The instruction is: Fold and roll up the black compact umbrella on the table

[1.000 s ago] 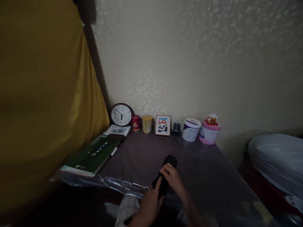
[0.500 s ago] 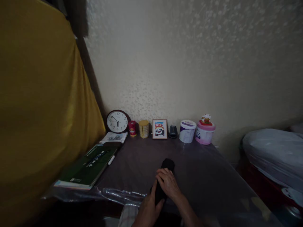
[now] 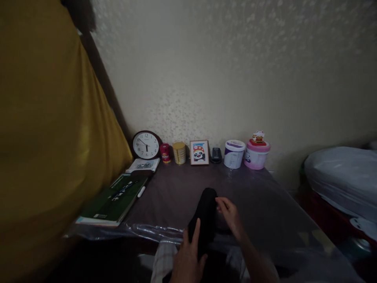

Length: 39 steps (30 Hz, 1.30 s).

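A long, dark black item (image 3: 206,206) with a rounded far end lies at the front of the table, its near part reaching toward my lap; its kind is too dark to make out. My left hand (image 3: 187,255) holds its near part, index finger stretched along the top and thumb on the right side. At the far end's right edge, my right hand (image 3: 230,215) pinches with thumb and fingertips against the black surface. What exactly sits between those fingertips is too small to see.
Along the wall stand a clock (image 3: 146,145), a red can (image 3: 165,153), a yellow-lidded container (image 3: 179,153), a panda picture frame (image 3: 199,152), a white-purple tub (image 3: 234,154) and a pink-lidded tub (image 3: 257,155) bearing a figurine. A green book (image 3: 113,200) lies left, beside a yellow curtain (image 3: 59,137).
My right hand has moved off the top of the black item to its right edge, fingers now pinching. More of the item shows. The view has tilted slightly down.
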Available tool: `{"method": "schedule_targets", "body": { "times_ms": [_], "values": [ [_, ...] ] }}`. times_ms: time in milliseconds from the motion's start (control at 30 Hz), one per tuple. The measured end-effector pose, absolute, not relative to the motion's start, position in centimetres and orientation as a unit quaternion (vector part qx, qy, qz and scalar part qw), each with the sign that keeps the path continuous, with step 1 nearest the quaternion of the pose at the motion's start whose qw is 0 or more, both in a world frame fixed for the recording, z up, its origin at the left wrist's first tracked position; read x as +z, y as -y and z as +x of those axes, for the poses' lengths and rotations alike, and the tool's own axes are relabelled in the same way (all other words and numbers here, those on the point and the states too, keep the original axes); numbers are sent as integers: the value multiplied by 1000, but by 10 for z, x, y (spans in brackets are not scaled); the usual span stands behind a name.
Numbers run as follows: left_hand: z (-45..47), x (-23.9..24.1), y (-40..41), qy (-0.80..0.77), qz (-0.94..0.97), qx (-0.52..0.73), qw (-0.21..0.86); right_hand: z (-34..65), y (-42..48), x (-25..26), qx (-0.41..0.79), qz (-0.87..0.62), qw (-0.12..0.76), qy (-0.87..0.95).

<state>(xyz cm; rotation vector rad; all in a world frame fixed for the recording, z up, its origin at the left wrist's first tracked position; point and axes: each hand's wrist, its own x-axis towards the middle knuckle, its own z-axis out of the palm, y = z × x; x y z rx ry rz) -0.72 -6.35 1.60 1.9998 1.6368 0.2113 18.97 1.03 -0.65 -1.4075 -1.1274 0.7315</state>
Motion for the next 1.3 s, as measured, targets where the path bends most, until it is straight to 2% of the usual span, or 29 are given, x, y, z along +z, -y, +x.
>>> {"method": "schedule_targets", "body": {
  "times_ms": [167,500,667,833,933,1067,1200,1300],
  "values": [
    [-2,13,60,-609,748,67,255,185,-2,2,312,-599,562,477],
    [-22,1,54,-603,720,128,319,192,5,-38,422,-616,546,381],
    [-8,13,57,-624,740,41,248,178,1,-41,451,-605,535,379],
    [-2,21,58,-629,742,-2,231,183,3,-35,408,-613,524,428],
    [-13,10,53,-599,743,62,292,206,2,-32,355,-628,529,447],
    [-29,-5,41,-532,704,198,426,246,-1,-35,286,-658,542,438],
    [-39,-1,33,-524,613,184,563,273,2,-44,268,-676,546,416],
    [-43,3,32,-546,608,170,552,278,5,-51,283,-665,551,417]
  ]
}}
